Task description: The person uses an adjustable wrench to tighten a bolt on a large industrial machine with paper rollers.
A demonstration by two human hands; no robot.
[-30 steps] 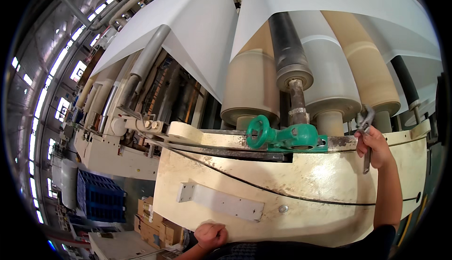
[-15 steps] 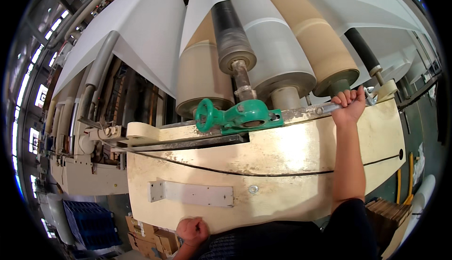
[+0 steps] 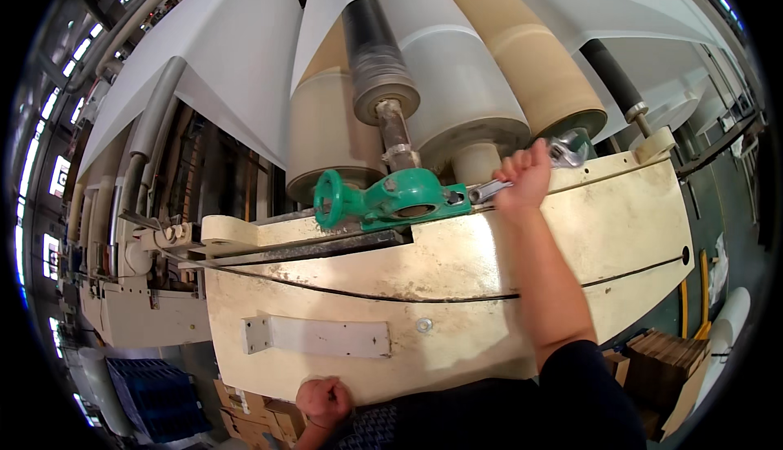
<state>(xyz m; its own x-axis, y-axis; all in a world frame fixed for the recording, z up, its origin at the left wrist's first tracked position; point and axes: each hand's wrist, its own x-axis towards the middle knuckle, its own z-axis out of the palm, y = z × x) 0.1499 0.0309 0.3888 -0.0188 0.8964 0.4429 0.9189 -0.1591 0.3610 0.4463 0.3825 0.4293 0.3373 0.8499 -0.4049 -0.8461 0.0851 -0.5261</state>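
My right hand is closed around an adjustable wrench. The wrench's jaw end points away to the right, and its handle end lies beside the right foot of a green bearing housing with a handwheel. I cannot tell whether the handle touches the housing's bolt. My left hand is curled into a loose fist at the near edge of the cream machine side plate; nothing shows in it. A black roller runs back from the housing on a worn metal shaft.
Behind the plate lie large white and tan rollers under a wide white web. A black cable crosses the plate, which bears a white bracket. Blue pallets and cardboard stand on the floor.
My right hand has moved left with the wrench, from the plate's right end to near the green housing. The view has shifted slightly right; my left hand stays in its fist.
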